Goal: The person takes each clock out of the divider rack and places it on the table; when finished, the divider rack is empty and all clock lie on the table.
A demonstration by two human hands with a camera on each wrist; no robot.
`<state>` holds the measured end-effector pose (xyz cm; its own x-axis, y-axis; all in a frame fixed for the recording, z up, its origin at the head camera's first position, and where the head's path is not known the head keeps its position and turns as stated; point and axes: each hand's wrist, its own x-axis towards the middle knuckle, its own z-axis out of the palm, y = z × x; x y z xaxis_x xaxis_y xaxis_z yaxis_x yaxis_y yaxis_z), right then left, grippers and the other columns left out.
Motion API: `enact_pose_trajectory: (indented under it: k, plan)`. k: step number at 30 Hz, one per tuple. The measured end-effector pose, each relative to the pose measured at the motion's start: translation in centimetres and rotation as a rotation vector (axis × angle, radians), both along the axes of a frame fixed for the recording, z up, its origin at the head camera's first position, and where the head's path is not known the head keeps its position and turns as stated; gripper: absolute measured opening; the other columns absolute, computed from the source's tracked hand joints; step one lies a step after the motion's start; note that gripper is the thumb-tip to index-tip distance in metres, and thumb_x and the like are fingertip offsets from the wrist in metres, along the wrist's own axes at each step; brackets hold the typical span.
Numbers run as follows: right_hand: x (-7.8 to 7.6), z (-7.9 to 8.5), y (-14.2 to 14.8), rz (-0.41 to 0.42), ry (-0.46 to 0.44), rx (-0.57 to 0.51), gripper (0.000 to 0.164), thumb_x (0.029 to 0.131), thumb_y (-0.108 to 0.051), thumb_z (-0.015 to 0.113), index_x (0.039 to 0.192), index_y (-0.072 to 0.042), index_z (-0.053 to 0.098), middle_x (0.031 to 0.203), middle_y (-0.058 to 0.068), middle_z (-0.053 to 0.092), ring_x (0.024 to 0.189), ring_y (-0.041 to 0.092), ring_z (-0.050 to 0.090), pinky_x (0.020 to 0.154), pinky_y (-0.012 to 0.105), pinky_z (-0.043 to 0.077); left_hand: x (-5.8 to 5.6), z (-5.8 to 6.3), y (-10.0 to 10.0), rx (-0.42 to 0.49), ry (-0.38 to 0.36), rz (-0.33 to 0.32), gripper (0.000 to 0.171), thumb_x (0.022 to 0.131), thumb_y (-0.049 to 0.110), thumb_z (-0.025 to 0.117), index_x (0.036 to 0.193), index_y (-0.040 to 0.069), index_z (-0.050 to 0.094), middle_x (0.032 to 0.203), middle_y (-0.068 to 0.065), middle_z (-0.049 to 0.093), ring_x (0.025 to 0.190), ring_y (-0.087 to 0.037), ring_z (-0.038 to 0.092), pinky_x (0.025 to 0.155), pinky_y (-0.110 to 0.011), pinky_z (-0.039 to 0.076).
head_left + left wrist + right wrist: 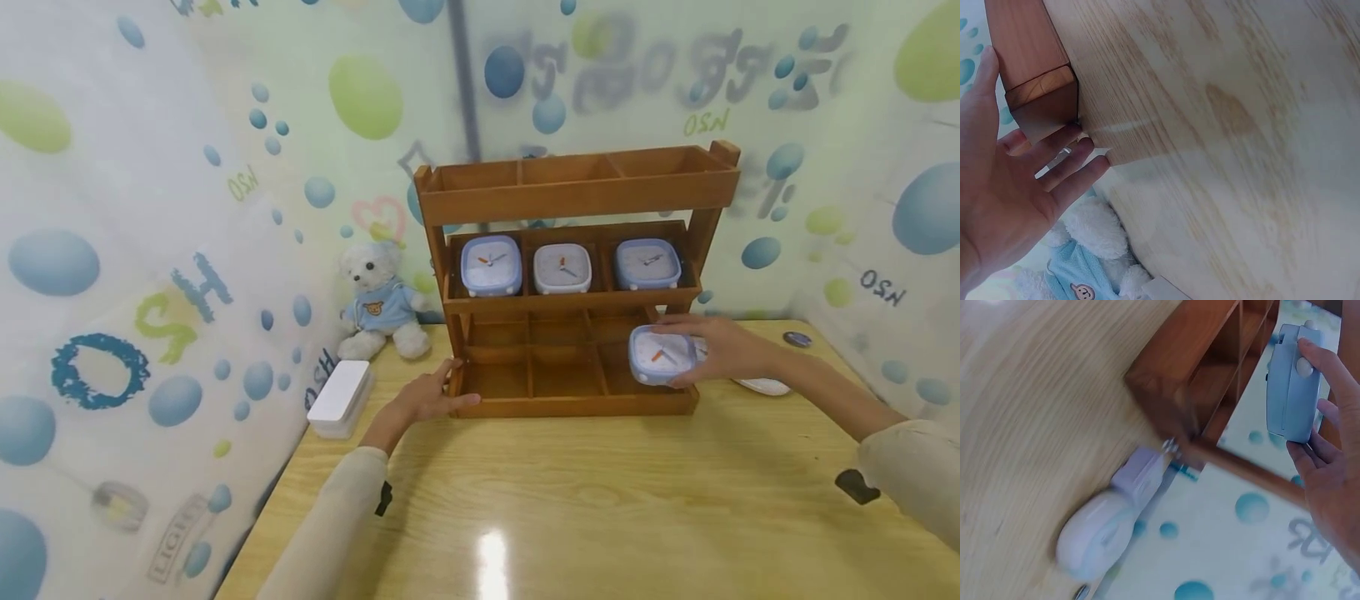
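My right hand [712,348] holds a small light-blue alarm clock [651,357] in front of the right side of a brown wooden shelf [577,407]. In the right wrist view the thumb lies on one edge of the clock [1291,394] and the fingers on the opposite edge. Its white dial with an orange hand faces the head camera. At the shelf's front left corner rests my left hand [423,398], thumb toward the front and fingers at the side. In the left wrist view its fingers are fairly straight against the wooden corner [1044,94].
Three similar clocks, one being the middle clock [562,268], stand in the shelf's middle tier. Left of the shelf sit a white teddy bear [378,300] in a blue shirt and a white box [341,398]. A small dark round thing [797,339] lies at the table's right.
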<state>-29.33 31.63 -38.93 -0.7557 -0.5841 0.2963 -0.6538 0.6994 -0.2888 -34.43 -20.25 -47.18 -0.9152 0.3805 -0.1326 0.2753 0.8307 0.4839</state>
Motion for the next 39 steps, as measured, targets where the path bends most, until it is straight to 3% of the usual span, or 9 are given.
enact_pose_trajectory:
  k: [4, 6, 8, 15, 21, 26, 33, 39]
  plan:
    - [0.7, 0.0, 2.4, -0.002, 0.130, 0.009, 0.084, 0.061, -0.034, 0.101, 0.135, -0.008, 0.070, 0.136, 0.019, 0.065, 0.119, 0.043, 0.063, 0.094, 0.033, 0.050, 0.1, 0.3, 0.0, -0.001, -0.003, -0.007, 0.099, 0.087, 0.079, 0.061, 0.163, 0.023, 0.029, 0.150, -0.023, 0.054, 0.130, -0.044, 0.058, 0.106, -0.058, 0.045]
    - [0.9, 0.0, 3.6, -0.005, 0.161, 0.002, 0.084, 0.059, -0.032, 0.102, 0.133, -0.007, 0.071, 0.134, 0.020, 0.066, 0.117, 0.043, 0.064, 0.093, 0.019, 0.044, 0.1, 0.3, 0.0, 0.001, -0.009, -0.008, 0.099, 0.087, 0.079, 0.062, 0.163, 0.024, 0.029, 0.150, -0.023, 0.054, 0.130, -0.044, 0.058, 0.107, -0.058, 0.045]
    - [1.2, -0.2, 4.7, -0.032, 0.166, 0.005, 0.084, 0.058, -0.033, 0.102, 0.132, -0.007, 0.071, 0.134, 0.021, 0.066, 0.115, 0.043, 0.065, 0.089, 0.013, 0.041, 0.1, 0.3, 0.0, -0.003, -0.010, -0.006, 0.098, 0.088, 0.078, 0.062, 0.163, 0.024, 0.029, 0.150, -0.023, 0.054, 0.130, -0.044, 0.058, 0.107, -0.057, 0.045]
    - [1.4, -1.5, 8.0, -0.141, 0.171, 0.054, 0.084, 0.055, -0.039, 0.102, 0.126, -0.006, 0.073, 0.124, 0.017, 0.072, 0.106, 0.039, 0.068, 0.076, 0.037, 0.053, 0.0, 0.0, -0.2, -0.025, -0.001, -0.001, 0.098, 0.088, 0.079, 0.060, 0.163, 0.024, 0.028, 0.150, -0.022, 0.054, 0.127, -0.043, 0.060, 0.105, -0.057, 0.047]
    - [1.3, -3.0, 9.5, -0.175, 0.177, 0.028, 0.081, 0.052, -0.038, 0.103, 0.121, -0.005, 0.077, 0.117, 0.013, 0.076, 0.100, 0.033, 0.069, 0.075, 0.022, 0.048, -0.1, 0.0, 0.0, -0.024, -0.002, -0.006, 0.098, 0.088, 0.079, 0.060, 0.163, 0.025, 0.028, 0.151, -0.023, 0.052, 0.128, -0.044, 0.059, 0.106, -0.057, 0.046]
    - [1.5, -4.1, 9.7, -0.197, 0.130, 0.013, 0.080, 0.054, -0.037, 0.103, 0.122, -0.005, 0.075, 0.117, 0.015, 0.075, 0.099, 0.030, 0.068, 0.076, 0.017, 0.046, -0.1, -0.1, 0.0, -0.034, 0.000, -0.004, 0.097, 0.088, 0.079, 0.060, 0.163, 0.025, 0.028, 0.149, -0.024, 0.054, 0.127, -0.043, 0.060, 0.106, -0.056, 0.046]
    - [1.3, -5.7, 9.6, -0.199, -0.050, -0.054, 0.079, 0.063, -0.032, 0.101, 0.129, -0.002, 0.071, 0.127, 0.021, 0.070, 0.114, 0.044, 0.063, 0.087, 0.010, 0.039, 0.0, 0.1, -0.1, -0.028, 0.017, -0.006, 0.097, 0.088, 0.079, 0.060, 0.162, 0.024, 0.029, 0.149, -0.023, 0.055, 0.125, -0.043, 0.061, 0.105, -0.056, 0.047]
    - [1.4, -6.9, 9.3, -0.208, -0.057, -0.049, 0.079, 0.063, -0.036, 0.100, 0.128, -0.001, 0.072, 0.127, 0.023, 0.070, 0.117, 0.049, 0.062, 0.091, 0.010, 0.035, -0.1, 0.0, -0.1, -0.038, 0.015, -0.012, 0.100, 0.087, 0.081, 0.059, 0.163, 0.024, 0.029, 0.146, -0.025, 0.057, 0.124, -0.042, 0.062, 0.103, -0.056, 0.048]
